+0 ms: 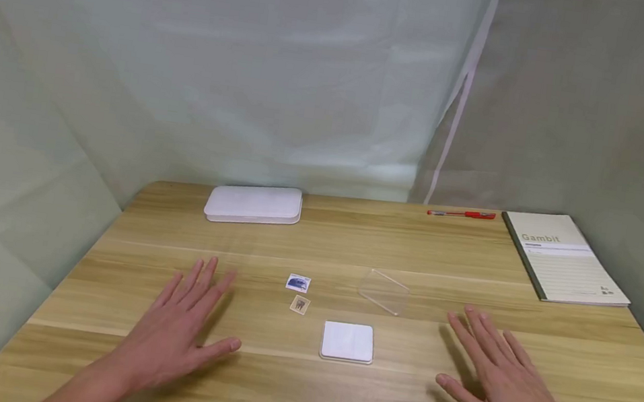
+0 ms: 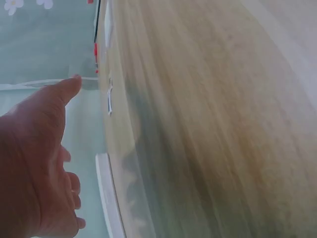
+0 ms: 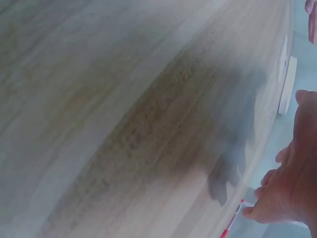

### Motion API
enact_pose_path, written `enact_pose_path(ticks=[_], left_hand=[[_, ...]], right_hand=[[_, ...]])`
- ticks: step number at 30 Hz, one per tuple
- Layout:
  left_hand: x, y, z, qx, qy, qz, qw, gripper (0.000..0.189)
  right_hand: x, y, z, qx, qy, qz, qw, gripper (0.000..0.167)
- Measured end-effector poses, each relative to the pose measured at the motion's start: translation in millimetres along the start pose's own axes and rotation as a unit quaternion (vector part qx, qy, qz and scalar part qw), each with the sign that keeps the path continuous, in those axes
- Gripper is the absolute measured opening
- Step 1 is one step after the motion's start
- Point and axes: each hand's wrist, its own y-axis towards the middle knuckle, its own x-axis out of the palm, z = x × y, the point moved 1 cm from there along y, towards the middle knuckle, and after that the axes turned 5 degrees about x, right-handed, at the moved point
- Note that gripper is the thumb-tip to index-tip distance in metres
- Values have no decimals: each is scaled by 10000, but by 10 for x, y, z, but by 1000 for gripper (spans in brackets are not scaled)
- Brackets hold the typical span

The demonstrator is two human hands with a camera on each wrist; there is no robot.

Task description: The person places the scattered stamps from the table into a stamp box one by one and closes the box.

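Note:
My left hand (image 1: 177, 328) is spread palm down over the left part of the table, its fingers straight and nothing in them. Across from it, my right hand (image 1: 502, 381) is stretched out the same way, holding nothing. Between the hands lies a small clear case with a white inside (image 1: 348, 341). A thin transparent plastic lid (image 1: 384, 292) rests behind it, turned at an angle. To the left of these are two stamps: one with a blue picture (image 1: 298, 283), the other a smaller beige one (image 1: 300, 305). In both wrist views the hands cast shadows on the wood.
A white oblong case (image 1: 254, 204) sits at the back left of the wooden table (image 1: 211, 390). At the back edge lies a red pen (image 1: 462, 214), with a notebook (image 1: 567, 260) to its right. Pale green curtains (image 1: 290, 74) hang behind the table.

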Motion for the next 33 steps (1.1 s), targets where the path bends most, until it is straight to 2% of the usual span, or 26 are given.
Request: enact_pose_path(ticks=[4, 8, 15, 20, 25, 30, 33], left_hand=[[-32, 43, 21, -322, -533, -145, 9980, 113], [-85, 112, 38, -703, -1139, -178, 9908, 117], [-137, 213, 59, -1098, -1843, 91, 9767, 111], [-137, 292, 100, -1218, -2219, 320, 9669, 102], [-106, 400, 142, -1176, -2633, 602, 9556, 88], [-70, 492, 169, -1021, -3122, 843, 9407, 76], [-42, 540, 189, -988, -3414, 857, 9308, 72]], right_hand=[[-8, 40, -61, 170, 264, -245, 9992, 94], [-23, 82, -126, 239, 606, -290, 9975, 97], [-20, 206, -218, 287, 1499, -175, 9881, 106], [2, 296, -273, 177, 2071, -55, 9781, 109], [55, 363, -336, -127, 2497, 132, 9681, 104], [141, 414, -425, -335, 2787, 191, 9596, 96], [186, 439, -486, -371, 2861, 199, 9573, 93]])
